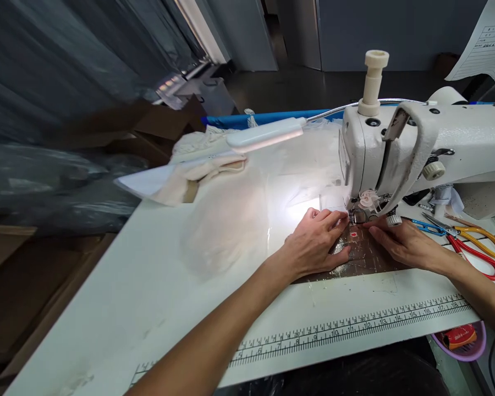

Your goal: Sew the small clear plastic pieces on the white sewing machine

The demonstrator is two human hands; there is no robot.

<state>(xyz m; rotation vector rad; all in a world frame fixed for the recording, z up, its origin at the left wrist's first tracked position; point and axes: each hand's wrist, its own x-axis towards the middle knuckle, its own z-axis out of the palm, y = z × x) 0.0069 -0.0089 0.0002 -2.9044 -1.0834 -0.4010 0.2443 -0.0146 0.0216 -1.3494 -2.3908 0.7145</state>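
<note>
A white sewing machine (396,137) stands at the right, its metal presser foot (358,216) low over the bed. My left hand (319,242) lies just left of the foot, palm down, fingers stretched forward and thumb apart. Its fingertips reach the needle area, by pale sheer fabric (247,220) spread leftward. My right hand (404,245) is right of the foot, thumb and fingers drawn together. Its fingertips are partly hidden, and what they hold I cannot make out. Between the hands is a shiny brown plate (365,256) with a small red mark.
Scissors with red handles (484,264), others with yellow handles (484,242) and a blue tool (427,226) lie at the right. A lit lamp (268,135) hangs over the fabric. A printed ruler (334,333) runs along the front edge. A purple basket (476,349) sits below.
</note>
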